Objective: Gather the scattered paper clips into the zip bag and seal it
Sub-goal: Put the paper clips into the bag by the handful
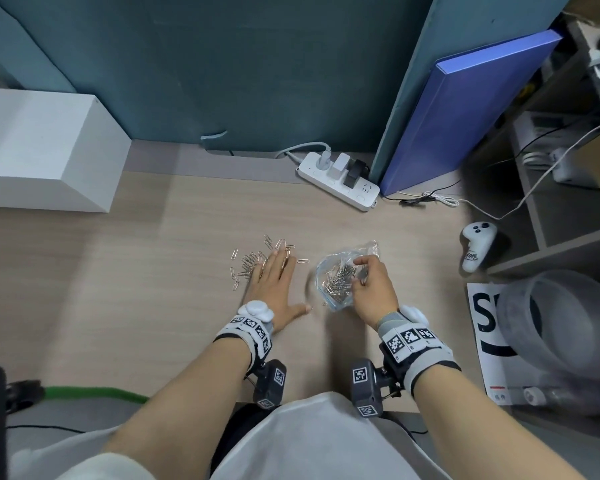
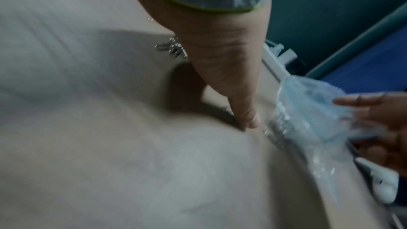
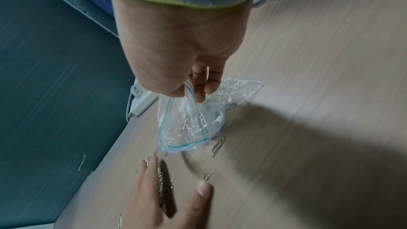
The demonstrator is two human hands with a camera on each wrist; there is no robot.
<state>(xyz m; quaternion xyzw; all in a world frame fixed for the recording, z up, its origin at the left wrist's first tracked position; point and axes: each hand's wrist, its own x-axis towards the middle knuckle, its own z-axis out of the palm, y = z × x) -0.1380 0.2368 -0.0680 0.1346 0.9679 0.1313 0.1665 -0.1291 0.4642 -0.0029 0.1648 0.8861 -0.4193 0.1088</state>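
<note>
pressing flat with fingers straight, the left hand (image 1: 274, 278) covers loose paper clips (image 1: 248, 263) on the desk (image 1: 153, 271), best swept slowly toward the clear zip bag (image 1: 340, 275) just beside, whose mouth the right hand (image 1: 373, 289) pinches open.

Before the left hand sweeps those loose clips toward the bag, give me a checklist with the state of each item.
1. Zip bag held: ok; the right hand pinches its rim.
2. Bag mouth open toward the clips: ok in the right wrist view; the blue zip line gapes above the desk.
3. Left hand flat on the loose paper clips: ok, fingers straight.
4. All clips under the palm: not ok; strays lie beside the hand, one between hand and bag.
5. Path to the bag clear: ok, only bare desk.
6. Bag sealed: not ok, not yet due.
</note>
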